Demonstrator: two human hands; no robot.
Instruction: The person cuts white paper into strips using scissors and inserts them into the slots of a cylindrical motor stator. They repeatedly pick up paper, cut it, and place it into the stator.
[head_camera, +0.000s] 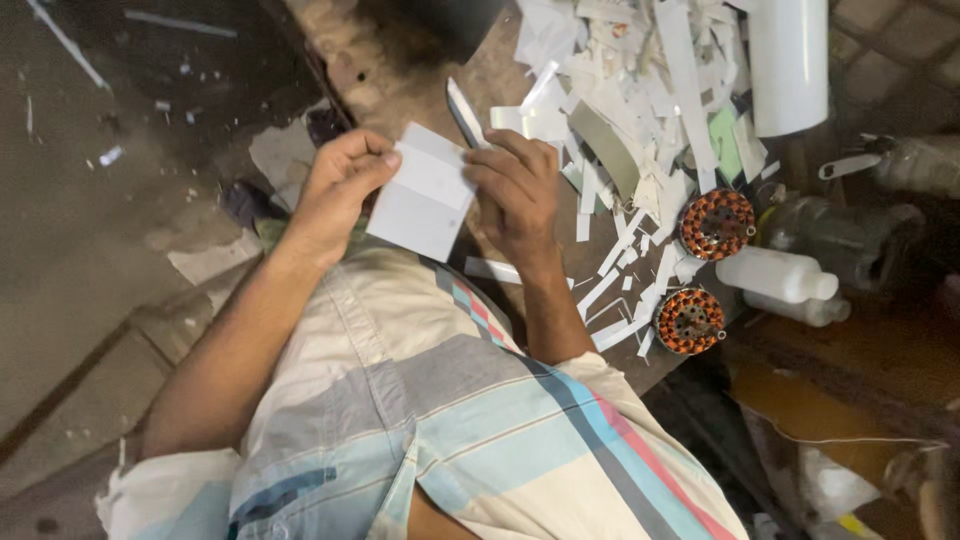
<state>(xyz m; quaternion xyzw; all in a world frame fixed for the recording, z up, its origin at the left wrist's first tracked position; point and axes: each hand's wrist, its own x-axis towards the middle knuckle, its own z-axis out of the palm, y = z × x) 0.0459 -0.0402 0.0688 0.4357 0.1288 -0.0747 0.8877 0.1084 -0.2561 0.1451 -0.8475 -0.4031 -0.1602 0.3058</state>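
— What are the hands on?

— A white sheet of stiff paper (425, 195), smooth, folded so a crease runs across it. The left hand (335, 190) pinches its upper left edge, thumb over fingers, closed on the sheet. The right hand (515, 190) grips the right edge, fingers curled shut on it. The sheet hangs in the air over the near edge of the worktable (400, 80), above the person's lap.

— And the lap?

— Covered by a checked cloth (450, 420) in pale blue, grey and cream with a pink stripe, soft and creased.

— What lies on the table?

— A heap of paper scraps (640, 90) — long thin strips and odd offcuts, mostly white, one pale green. At the far right corner a white roll (788, 60), smooth and cylindrical, its top cut off by the frame. Near the right edge sit two round motor stators (716, 223), wound with shiny copper wire. Beside them lie white plastic bottles (775, 272) on their sides.

— Anything unclear?

— A slim pale blade-like piece (465, 112) behind the sheet; I cannot tell what it is. The dark objects to the right are too dim to make out.
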